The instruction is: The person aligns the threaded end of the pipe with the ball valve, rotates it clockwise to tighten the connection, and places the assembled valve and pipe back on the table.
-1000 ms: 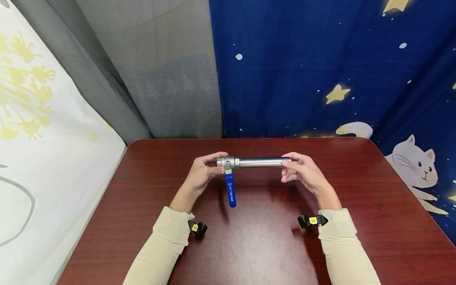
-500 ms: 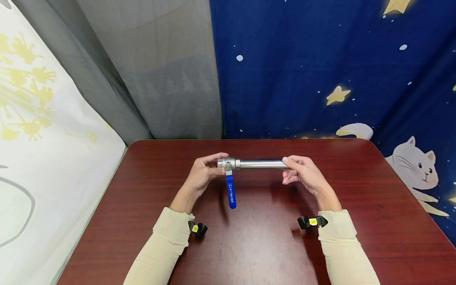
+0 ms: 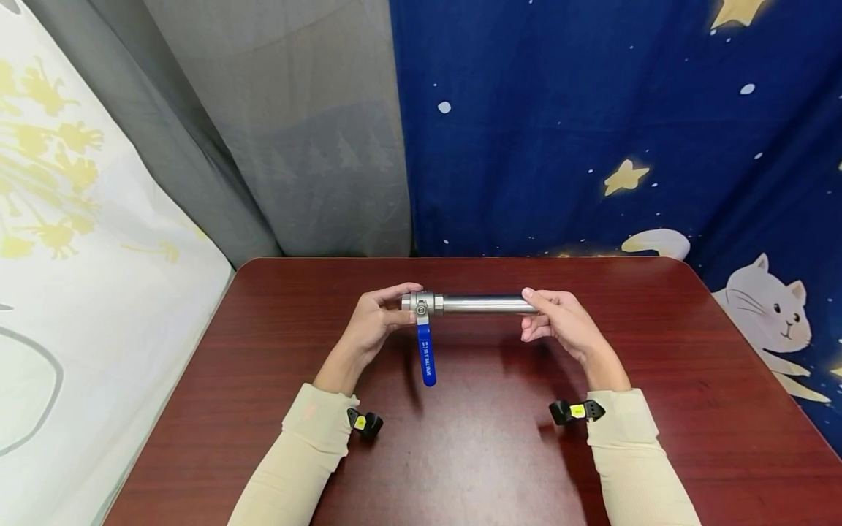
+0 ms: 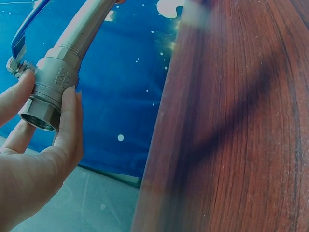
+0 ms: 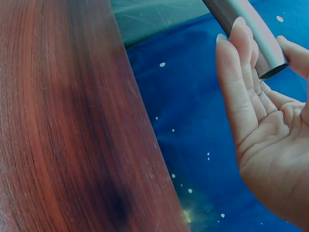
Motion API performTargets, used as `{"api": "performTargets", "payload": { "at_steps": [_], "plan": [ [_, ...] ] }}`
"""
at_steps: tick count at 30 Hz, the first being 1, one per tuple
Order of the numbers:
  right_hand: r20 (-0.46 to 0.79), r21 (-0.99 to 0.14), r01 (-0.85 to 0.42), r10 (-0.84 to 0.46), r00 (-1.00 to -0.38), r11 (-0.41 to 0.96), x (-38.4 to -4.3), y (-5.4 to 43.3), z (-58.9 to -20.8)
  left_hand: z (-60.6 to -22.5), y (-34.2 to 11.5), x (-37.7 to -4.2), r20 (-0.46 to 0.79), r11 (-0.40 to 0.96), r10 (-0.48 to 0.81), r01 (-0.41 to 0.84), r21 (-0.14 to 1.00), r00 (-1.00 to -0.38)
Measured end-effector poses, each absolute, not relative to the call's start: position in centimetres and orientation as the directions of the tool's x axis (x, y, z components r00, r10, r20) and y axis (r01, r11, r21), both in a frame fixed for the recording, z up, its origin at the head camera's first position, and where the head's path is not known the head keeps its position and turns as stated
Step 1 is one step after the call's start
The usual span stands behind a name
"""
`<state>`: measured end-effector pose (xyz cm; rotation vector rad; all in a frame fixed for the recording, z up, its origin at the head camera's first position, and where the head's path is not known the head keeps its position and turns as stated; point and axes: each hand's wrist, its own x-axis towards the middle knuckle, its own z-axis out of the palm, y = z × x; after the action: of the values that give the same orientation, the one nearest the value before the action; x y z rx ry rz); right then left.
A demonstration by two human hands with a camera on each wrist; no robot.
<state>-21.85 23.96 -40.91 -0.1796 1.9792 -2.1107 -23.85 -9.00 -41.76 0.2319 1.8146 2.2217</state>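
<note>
A steel ball valve (image 3: 423,302) with a blue lever handle (image 3: 427,356) is held level above the table, joined at its right end to a straight steel pipe (image 3: 487,304). My left hand (image 3: 368,321) pinches the valve body between thumb and fingers; the left wrist view shows the valve's open hexagonal end (image 4: 41,113) facing my palm. My right hand (image 3: 567,321) holds the pipe's far end, thumb on one side and fingers on the other. In the right wrist view the pipe's hollow end (image 5: 273,70) shows between thumb and fingers. The lever points toward me.
The reddish-brown wooden table (image 3: 473,438) lies under both hands. Behind it hang a grey curtain (image 3: 309,146) and a blue star-printed curtain (image 3: 526,131). A white printed cloth (image 3: 79,292) borders the left side. Small black cameras (image 3: 365,423) sit on both wrists.
My right thumb has shifted along the top of the pipe's end, and the fingers have moved slightly round it. The left hand and valve stay nearly still.
</note>
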Motion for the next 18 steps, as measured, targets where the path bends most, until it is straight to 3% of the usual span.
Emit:
{"api": "performTargets", "payload": {
  "at_steps": [6, 18],
  "plan": [
    [-0.053, -0.994, 0.074, -0.248, -0.967, -0.076, -21.78, 23.98, -41.08, -41.71, -8.96, -23.84, -0.038, -0.188, 0.303, -0.098, 0.977, -0.952],
    [0.065, -0.986, -0.003, -0.362, -0.93, -0.168, -21.63, 24.42, -41.45, -41.59, -9.02, -23.89, -0.039, -0.182, 0.298, -0.097, 0.978, -0.954]
  ]
}}
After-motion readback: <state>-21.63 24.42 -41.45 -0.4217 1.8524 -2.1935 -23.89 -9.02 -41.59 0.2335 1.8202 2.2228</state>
